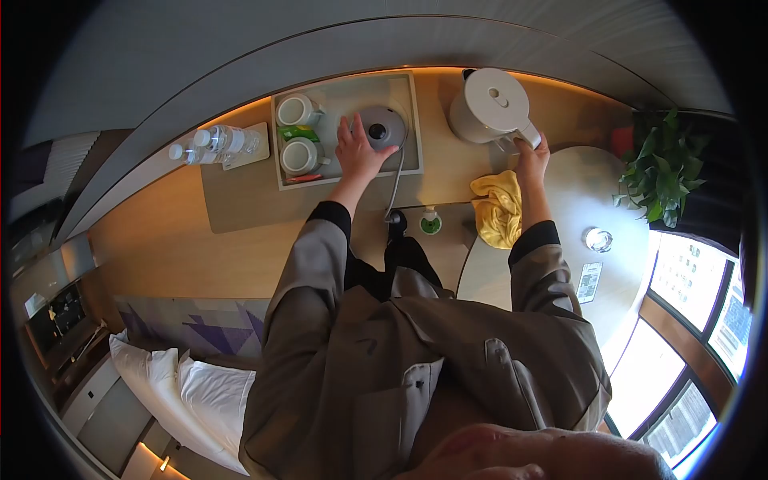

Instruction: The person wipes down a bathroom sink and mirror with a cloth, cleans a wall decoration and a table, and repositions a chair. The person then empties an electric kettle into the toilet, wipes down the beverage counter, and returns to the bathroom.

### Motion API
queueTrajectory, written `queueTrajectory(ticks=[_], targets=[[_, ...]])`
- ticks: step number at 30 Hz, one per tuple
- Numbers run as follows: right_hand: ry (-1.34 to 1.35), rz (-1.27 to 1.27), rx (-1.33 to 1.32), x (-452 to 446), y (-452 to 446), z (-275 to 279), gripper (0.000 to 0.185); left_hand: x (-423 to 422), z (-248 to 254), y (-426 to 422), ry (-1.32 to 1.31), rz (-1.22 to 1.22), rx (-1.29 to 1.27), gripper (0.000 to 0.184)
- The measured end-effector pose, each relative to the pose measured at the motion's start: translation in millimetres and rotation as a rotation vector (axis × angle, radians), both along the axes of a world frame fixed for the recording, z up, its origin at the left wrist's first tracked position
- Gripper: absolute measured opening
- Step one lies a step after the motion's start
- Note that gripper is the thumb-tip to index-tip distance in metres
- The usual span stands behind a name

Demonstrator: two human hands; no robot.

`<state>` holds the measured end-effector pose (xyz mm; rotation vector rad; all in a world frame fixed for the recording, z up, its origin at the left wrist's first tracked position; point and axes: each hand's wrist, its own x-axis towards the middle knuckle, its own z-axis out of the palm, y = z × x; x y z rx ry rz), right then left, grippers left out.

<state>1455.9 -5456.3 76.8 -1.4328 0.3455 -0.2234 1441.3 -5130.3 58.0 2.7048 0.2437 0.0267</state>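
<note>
My right hand (531,158) is closed around the handle of a white electric kettle (480,112), lid on, at the back of the counter. The kettle is off its base, and I cannot tell whether its bottom touches the counter. With fingers spread, my left hand (360,156) rests at the near left edge of the round grey kettle base (382,126). That base sits in a pale tray (348,178), and its grey cord (395,188) hangs over the tray's front. Two white mugs (298,112) stand at the tray's left, with green and red packets beside them.
Bottled water (228,140) stands left of the tray. A yellow cloth (498,210) lies below my right hand, near a small green-and-white bottle (430,221). Right are a round table (552,276), a glass ashtray (597,239), a card (590,282) and a plant (664,172).
</note>
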Motion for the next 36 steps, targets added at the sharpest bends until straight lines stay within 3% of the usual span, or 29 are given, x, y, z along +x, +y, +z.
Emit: queueTrajectory(ticks=[2, 8, 10, 12, 14, 17, 23, 26, 28, 29, 31, 33, 35, 36], targets=[[-0.013, -0.009, -0.019, 0, -3, -6, 0.027, 18, 3, -8, 0.295, 0.008, -0.016, 0.108], [0.071, 0.020, -0.085, -7, -1, -12, 0.031, 33, 0, -40, 0.398, 0.179, -0.048, 0.118], [-0.102, -0.182, -0.458, -21, 10, -16, 0.039, 33, 2, -39, 0.419, 0.149, -0.056, 0.119], [-0.119, -0.276, -0.778, -47, 35, 20, 0.044, 32, 4, -37, 0.432, 0.144, -0.064, 0.120], [-0.090, -0.228, -0.728, -72, 65, 38, 0.039, 27, 5, -34, 0.477, 0.016, -0.040, 0.119], [-0.119, 0.027, -0.559, -102, 104, 19, 0.035, 33, 1, -27, 0.525, -0.053, -0.049, 0.116], [-0.106, 0.431, -0.471, -136, 170, 28, 0.024, 37, 8, -29, 0.403, -0.103, 0.005, 0.112], [-0.144, 0.417, -0.510, -131, 175, 45, 0.024, 28, 23, -26, 0.435, -0.091, -0.078, 0.112], [-0.084, 0.338, -0.462, -130, 170, 53, 0.023, 11, 41, -10, 0.343, -0.131, -0.348, 0.107], [-0.086, 0.310, -0.507, -125, 168, 60, 0.025, 0, 42, 5, 0.339, -0.139, -0.344, 0.107], [-0.193, 0.357, -0.523, -116, 172, 79, 0.028, -34, 44, 42, 0.080, -0.435, -0.999, 0.104], [-0.349, 0.634, -0.604, -109, 195, 132, 0.036, -70, 111, 74, 0.332, -0.310, -1.670, 0.097], [-0.560, 0.918, -0.764, -108, 224, 168, 0.045, -106, 140, 103, 0.398, -0.330, -1.824, 0.094], [-0.584, 0.914, -0.767, -109, 242, 184, 0.045, -113, 151, 122, 0.421, -0.352, -1.958, 0.091]])
